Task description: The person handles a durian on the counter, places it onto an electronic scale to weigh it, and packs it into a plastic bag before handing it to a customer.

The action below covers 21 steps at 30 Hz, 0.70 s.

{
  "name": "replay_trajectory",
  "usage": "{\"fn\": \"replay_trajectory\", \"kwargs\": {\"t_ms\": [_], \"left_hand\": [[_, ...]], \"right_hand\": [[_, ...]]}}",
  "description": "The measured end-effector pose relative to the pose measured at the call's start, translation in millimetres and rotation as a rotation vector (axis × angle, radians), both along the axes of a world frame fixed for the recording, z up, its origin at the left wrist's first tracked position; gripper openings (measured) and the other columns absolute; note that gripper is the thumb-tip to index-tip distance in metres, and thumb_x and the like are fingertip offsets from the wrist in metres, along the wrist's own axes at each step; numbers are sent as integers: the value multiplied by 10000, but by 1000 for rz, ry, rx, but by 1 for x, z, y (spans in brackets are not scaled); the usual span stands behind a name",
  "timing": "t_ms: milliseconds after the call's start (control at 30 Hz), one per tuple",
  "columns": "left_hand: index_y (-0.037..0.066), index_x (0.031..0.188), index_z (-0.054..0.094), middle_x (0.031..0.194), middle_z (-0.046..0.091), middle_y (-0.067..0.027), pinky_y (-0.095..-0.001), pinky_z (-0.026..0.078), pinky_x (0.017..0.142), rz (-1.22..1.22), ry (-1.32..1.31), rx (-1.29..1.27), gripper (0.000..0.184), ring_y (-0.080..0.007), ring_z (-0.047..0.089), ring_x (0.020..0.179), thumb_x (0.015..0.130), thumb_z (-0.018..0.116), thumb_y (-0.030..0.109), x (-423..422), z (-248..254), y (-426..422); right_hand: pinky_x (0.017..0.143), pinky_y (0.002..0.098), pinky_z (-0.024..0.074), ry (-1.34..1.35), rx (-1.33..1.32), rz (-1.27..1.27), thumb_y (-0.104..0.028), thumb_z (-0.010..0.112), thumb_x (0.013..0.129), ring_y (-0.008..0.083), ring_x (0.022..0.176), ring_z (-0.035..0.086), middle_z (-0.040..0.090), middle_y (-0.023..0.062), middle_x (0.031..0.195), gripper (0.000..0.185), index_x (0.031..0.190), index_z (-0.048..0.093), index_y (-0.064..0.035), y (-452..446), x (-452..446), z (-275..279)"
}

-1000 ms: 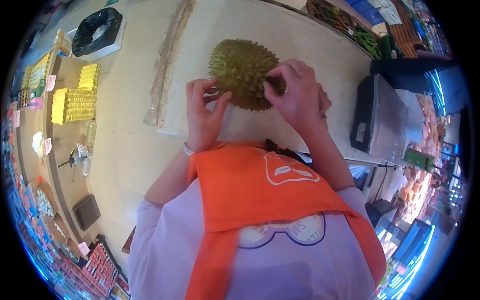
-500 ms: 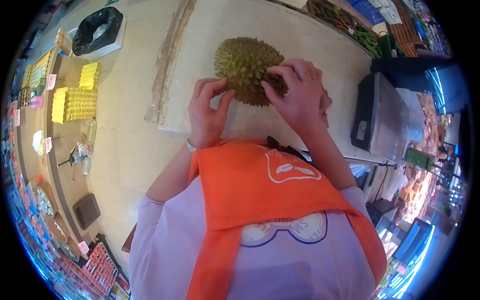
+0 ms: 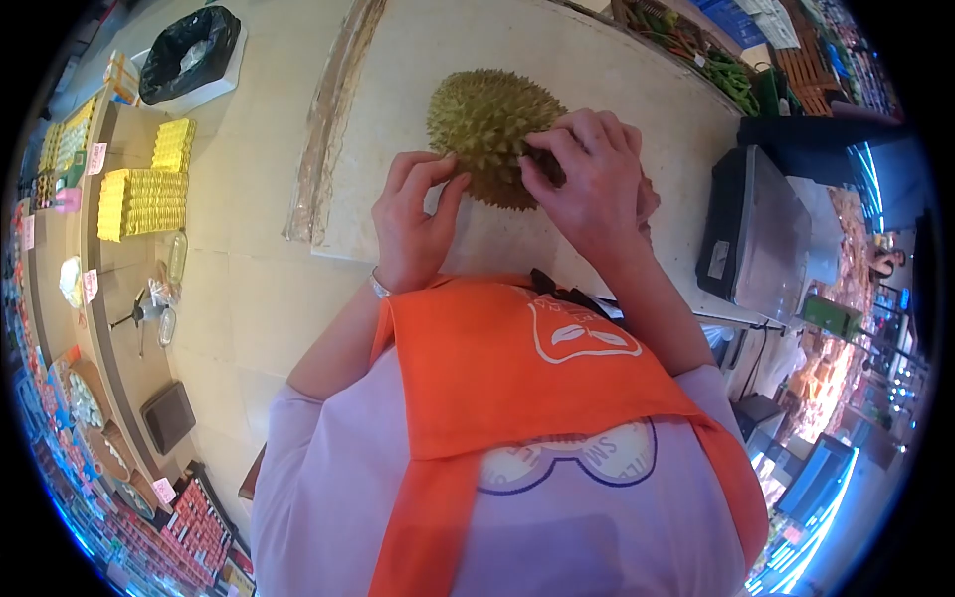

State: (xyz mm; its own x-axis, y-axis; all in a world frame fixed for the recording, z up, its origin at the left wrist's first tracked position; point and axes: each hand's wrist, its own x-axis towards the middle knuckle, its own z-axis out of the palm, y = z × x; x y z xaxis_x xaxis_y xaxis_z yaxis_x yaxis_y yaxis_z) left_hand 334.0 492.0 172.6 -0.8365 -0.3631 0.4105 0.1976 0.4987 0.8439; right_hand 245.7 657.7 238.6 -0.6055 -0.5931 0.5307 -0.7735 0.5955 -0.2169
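A spiky green-brown durian (image 3: 489, 117) rests on the pale worktop in front of me. My left hand (image 3: 413, 214) is at its near left side, thumb and fingertips curled against the spikes. From the right, my right hand (image 3: 595, 174) has thumb and forefinger bent onto the spikes, the other fingers curled. Both hands grip the durian by its spines. Behind my right wrist a brownish thing (image 3: 648, 207) shows in part; its kind is hidden.
The pale worktop (image 3: 388, 109) has a worn left edge. A scale-like device (image 3: 761, 229) stands to the right, green vegetables (image 3: 726, 80) lie at the far right. Leftward are a black-lined bin (image 3: 191, 58), stacked yellow egg trays (image 3: 144, 204) and shelves.
My right hand has shifted slightly upward on the durian, and its fingers are a little more bent. My left hand stays at about the same spot. The view has tilted slightly.
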Motion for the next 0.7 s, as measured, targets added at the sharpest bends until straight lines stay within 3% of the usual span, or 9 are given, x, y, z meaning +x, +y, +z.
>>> {"fn": "replay_trajectory", "kwargs": {"t_ms": [467,700], "left_hand": [[-1,986,646,947,606,-114,-294,532,677,12,-2,-53,229,-220,661,789,770,717,-28,1,0,0],[71,979,676,974,614,-73,-338,466,767,-4,126,-250,281,-246,575,905,714,758,23,-10,1,-32]], "right_hand": [[773,372,366,-44,-10,-13,-97,716,636,216,862,518,531,5,852,180,774,603,-120,-2,-1,-3],[774,379,359,-51,-34,-34,-118,733,639,223,882,525,531,13,897,211,810,611,-136,2,0,-8]]}}
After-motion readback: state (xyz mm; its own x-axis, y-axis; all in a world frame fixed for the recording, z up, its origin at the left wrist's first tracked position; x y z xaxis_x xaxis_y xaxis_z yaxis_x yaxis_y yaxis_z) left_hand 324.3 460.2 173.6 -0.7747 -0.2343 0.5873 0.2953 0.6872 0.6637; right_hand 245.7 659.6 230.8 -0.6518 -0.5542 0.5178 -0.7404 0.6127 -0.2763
